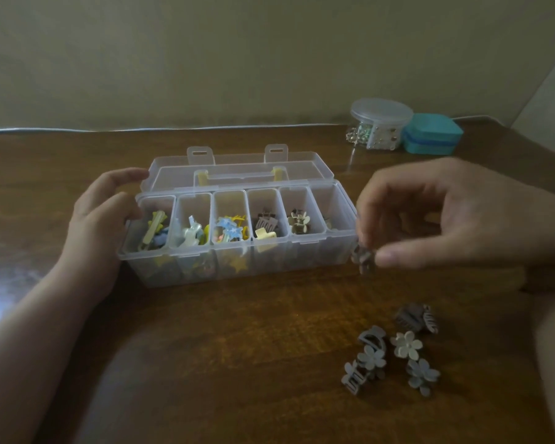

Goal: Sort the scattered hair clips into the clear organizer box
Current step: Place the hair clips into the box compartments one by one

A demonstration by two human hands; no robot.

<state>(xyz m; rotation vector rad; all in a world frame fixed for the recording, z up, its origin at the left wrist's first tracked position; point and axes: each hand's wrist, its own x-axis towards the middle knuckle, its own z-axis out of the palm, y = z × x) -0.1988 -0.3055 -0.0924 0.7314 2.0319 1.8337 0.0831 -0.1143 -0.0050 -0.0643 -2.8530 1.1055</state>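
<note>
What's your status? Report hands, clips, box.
Left hand steadying box. Right hand pinching a clip beside it. Loose clips remain. Nothing blocking.

Dark wooden table [237, 347] is filling the view, glare shining off its left edge; plain beige wall [205, 59] is standing behind, dimly lit.

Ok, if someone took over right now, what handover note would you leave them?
Left hand rests open against the left end of the clear organizer box, steadying it; lid open.
Right hand pinches a small grey-brown clip just off the box's right end.
Done: five compartments hold clips; the rightmost one's contents are unclear.
Left: drop the held clip in, then sort the loose clips on the table at front right.
</note>
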